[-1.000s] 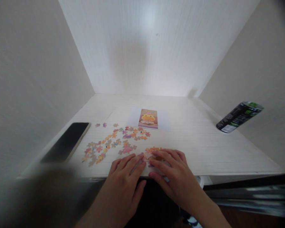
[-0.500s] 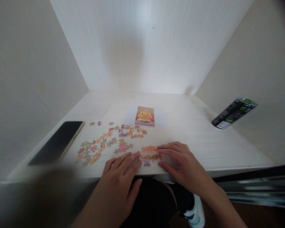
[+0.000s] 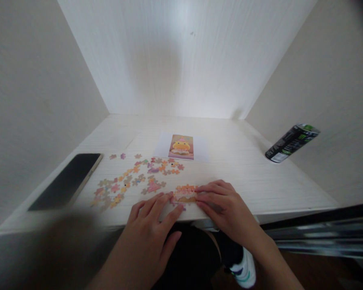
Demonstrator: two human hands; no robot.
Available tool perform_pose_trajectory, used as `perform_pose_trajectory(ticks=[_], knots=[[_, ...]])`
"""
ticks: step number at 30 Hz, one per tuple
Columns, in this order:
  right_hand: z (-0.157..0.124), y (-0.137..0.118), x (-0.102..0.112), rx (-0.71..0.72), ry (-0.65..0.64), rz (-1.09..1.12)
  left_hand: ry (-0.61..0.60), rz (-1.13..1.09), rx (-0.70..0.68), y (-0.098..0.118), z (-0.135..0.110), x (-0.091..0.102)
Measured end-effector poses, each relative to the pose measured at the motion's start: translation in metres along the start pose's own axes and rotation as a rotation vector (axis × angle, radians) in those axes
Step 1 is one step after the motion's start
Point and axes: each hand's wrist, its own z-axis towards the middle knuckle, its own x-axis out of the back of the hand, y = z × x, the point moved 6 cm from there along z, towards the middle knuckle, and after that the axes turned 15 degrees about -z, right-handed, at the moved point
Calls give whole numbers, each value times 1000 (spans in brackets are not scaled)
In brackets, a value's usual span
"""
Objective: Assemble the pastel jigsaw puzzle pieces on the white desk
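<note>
A small joined section of jigsaw puzzle (image 3: pixel 186 194), orange, pink and white, lies flat near the table's front edge. My left hand (image 3: pixel 151 221) rests at its left side with fingers stretched and spread. The left index fingertip touches a purple jigsaw piece (image 3: pixel 184 208) along the section's lower edge, partly covering it; the left thumb is apart. Against the section's right edge, my right hand (image 3: pixel 224 203) has its fingertips and thumb drawn close together, hiding that edge. Several loose and joined jigsaw pieces (image 3: pixel 116 188) spread to the left, including a pink cluster (image 3: pixel 153 185).
A picture card (image 3: pixel 181 147) of a yellow figure lies on white paper (image 3: pixel 201 150) behind the pieces. A dark phone (image 3: pixel 67 181) lies at left. A black can (image 3: pixel 290 144) stands at right. Walls enclose the white table (image 3: pixel 254 181) at the back and sides.
My left index finger has moved down onto the purple piece. The right thumb has come closer to the right fingers at the section's edge. The whole view has shifted slightly.
</note>
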Motion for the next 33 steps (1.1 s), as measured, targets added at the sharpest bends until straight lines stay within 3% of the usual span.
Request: perform_pose_trajectory(ticks=[12,17,20,23,26,28,33], knots=[[-7,5,-10,56,39,-40,-78,-121,137,4,-1,2],[-8,6,-10,71,33,-44,15,-215,117,4,-3,14],[-8,6,-11,62,36,-52,203,-212,131,-18,-10,36],[-8,6,-11,49,41,-54,358,-104,227,-60,-29,61],[-7,6,-10,45,41,-56,402,-2,358,-104,-53,81],[-7,6,-10,50,46,-62,384,39,387,-119,-65,88],[-6,5,-9,62,77,-66,288,79,343,-119,-74,85]])
